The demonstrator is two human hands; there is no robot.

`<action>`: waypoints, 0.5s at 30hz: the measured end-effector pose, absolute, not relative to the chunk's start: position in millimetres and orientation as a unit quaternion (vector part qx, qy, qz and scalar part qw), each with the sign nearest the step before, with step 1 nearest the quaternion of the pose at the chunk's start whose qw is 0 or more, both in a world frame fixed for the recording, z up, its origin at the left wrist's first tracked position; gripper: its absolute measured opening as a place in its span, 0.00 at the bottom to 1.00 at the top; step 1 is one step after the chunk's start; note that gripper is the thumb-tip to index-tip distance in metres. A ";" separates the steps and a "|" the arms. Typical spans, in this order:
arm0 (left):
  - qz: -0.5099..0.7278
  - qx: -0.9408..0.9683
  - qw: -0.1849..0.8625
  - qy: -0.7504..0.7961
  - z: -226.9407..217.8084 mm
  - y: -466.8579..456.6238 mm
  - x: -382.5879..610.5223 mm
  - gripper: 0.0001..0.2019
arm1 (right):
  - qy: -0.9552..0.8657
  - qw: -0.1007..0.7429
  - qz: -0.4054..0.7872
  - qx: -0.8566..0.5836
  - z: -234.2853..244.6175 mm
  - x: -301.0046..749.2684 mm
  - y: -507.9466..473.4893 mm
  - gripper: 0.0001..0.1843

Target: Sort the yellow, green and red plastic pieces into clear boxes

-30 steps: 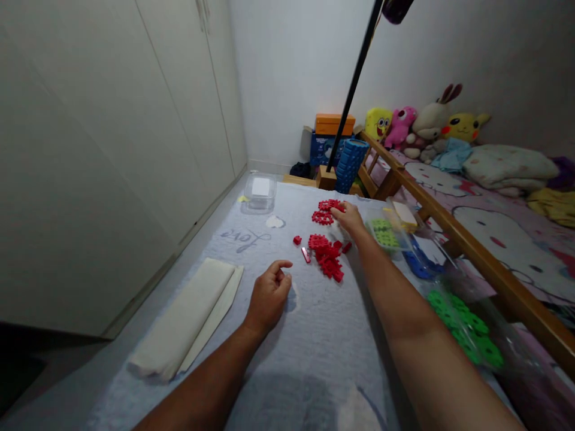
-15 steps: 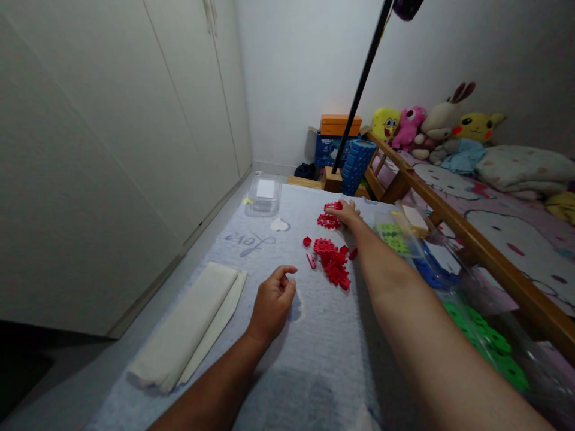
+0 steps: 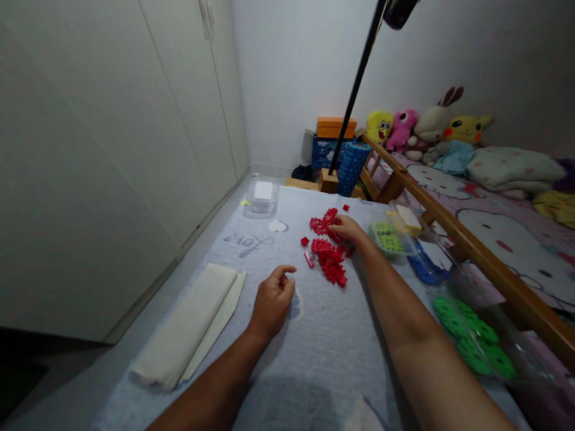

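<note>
My right hand (image 3: 348,230) reaches over the far part of the cloth, its fingers closed on red toothed building pieces (image 3: 320,225). The hand partly hides these pieces. Just nearer lies a heap of red building pieces (image 3: 330,260), some of them gear-edged. A small red pentagonal piece (image 3: 305,241) and a short red strip (image 3: 309,259) lie left of the heap. Another small red piece (image 3: 345,208) rests beyond my right hand. My left hand (image 3: 272,299) rests on the cloth, left of the heap, holding nothing; its thumb and index finger are apart, the other fingers curled.
A folded cream cloth (image 3: 193,323) lies on the left of the blue-grey tablecloth (image 3: 314,359). A clear plastic box (image 3: 262,206) stands at the far left. Along the right edge are clear containers with light-green pieces (image 3: 386,236), blue pieces (image 3: 426,263) and green pieces (image 3: 474,335), beside a wooden bed rail (image 3: 449,224).
My right hand has moved slightly nearer, shifting the far red pieces toward the heap. A small red piece beyond it now shows. My left hand has stayed put.
</note>
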State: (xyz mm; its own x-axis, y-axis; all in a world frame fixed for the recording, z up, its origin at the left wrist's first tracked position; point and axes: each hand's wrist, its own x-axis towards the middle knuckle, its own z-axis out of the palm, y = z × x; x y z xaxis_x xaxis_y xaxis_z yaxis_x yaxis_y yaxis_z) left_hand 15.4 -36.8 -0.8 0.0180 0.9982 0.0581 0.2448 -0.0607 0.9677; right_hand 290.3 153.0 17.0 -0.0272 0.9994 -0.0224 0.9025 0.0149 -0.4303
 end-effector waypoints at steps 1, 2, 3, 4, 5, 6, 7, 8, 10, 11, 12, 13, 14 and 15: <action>0.447 0.575 0.421 0.540 -0.1 -37.0 15.5 0.15 | -0.703 0.147 0.195 -0.667 19.1 292.2 145.8 0.15; 0.447 0.575 0.419 0.541 0.5 -37.2 15.5 0.15 | -0.708 0.149 0.229 -0.652 21.5 294.2 139.8 0.16; 0.447 0.576 0.418 0.542 1.0 -37.3 15.5 0.14 | -0.708 0.154 0.257 -0.639 24.0 295.8 135.6 0.18; 0.447 0.576 0.418 0.542 1.3 -37.3 15.6 0.14 | -0.707 0.164 0.271 -0.633 26.4 296.8 133.8 0.20; 0.447 0.577 0.418 0.541 1.2 -37.3 15.6 0.14 | -0.702 0.177 0.268 -0.635 28.5 296.8 134.4 0.22; 0.447 0.578 0.418 0.540 0.9 -37.2 15.6 0.14 | -0.696 0.192 0.248 -0.647 29.9 295.7 137.5 0.22; 0.447 0.579 0.418 0.539 0.3 -37.1 15.5 0.14 | -0.688 0.205 0.214 -0.662 30.7 293.5 142.7 0.22; 0.447 0.579 0.419 0.539 -0.3 -37.0 15.5 0.15 | -0.675 0.218 0.174 -0.682 30.7 290.3 149.5 0.20; 0.446 0.578 0.420 0.540 -1.1 -36.9 15.5 0.15 | -0.659 0.231 0.138 -0.702 28.8 281.7 165.4 0.23; 0.446 0.576 0.420 0.541 -1.2 -37.0 15.5 0.15 | -0.644 0.230 0.117 -0.720 27.2 276.9 173.2 0.28; 0.445 0.575 0.421 0.542 -1.0 -37.1 15.5 0.15 | -0.637 0.220 0.107 -0.731 25.6 271.9 180.2 0.33; 0.444 0.574 0.422 0.543 -0.6 -37.3 15.5 0.15 | -0.632 0.207 0.100 -0.740 24.0 267.1 186.1 0.37; 0.443 0.574 0.422 0.544 0.0 -37.4 15.5 0.15 | -0.630 0.190 0.098 -0.747 22.6 262.4 190.6 0.40; 0.441 0.574 0.424 0.544 0.5 -37.6 15.4 0.15 | -0.633 0.171 0.100 -0.749 21.4 258.0 193.9 0.41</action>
State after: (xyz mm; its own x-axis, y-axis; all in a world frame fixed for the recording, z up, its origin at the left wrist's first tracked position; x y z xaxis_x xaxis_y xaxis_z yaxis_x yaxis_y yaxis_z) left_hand 15.4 -37.6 0.5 0.0185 0.9988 0.0459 0.2503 -0.0491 0.9669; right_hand 258.0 193.9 21.4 0.1794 0.9815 0.0665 0.9131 -0.1410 -0.3825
